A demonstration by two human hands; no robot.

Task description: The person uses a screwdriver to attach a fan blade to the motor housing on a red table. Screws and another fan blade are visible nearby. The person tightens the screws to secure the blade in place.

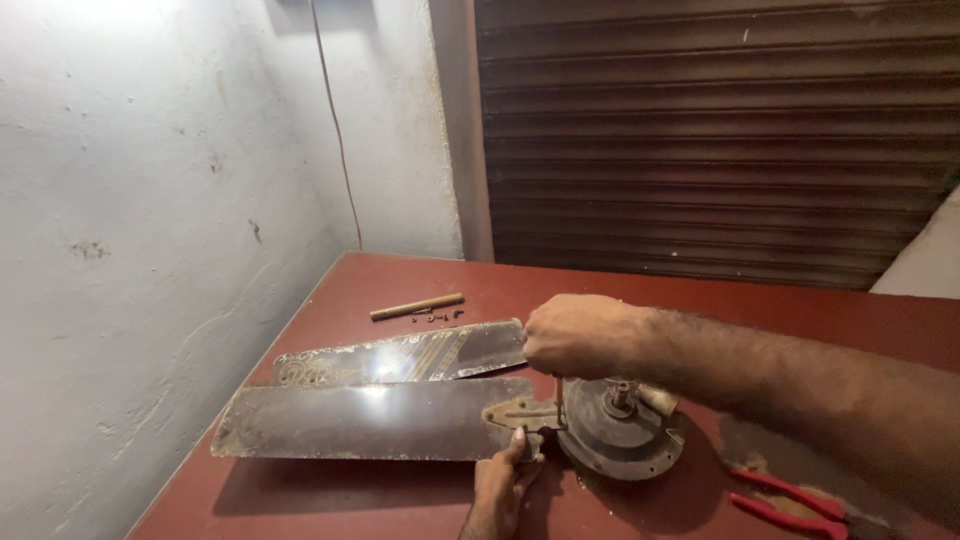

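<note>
Here, on the red-brown table (800,320), two dark fan blades (380,400) reach toward nine o'clock from the round fan motor (620,430). The left hand (500,485), at six o'clock, pinches the blade bracket (520,412). The right hand (570,335), at twelve o'clock of the bracket, is clenched on a thin tool (559,395). Red-handled pliers (790,500) lie at four o'clock.

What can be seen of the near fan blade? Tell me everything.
The near fan blade is long, flat, dark brown and glossy, looking dusty and worn. It lies flat on the red table, its tarnished bracket meeting the round motor hub. The left hand touches the bracket end; a second blade lies just behind.
</note>
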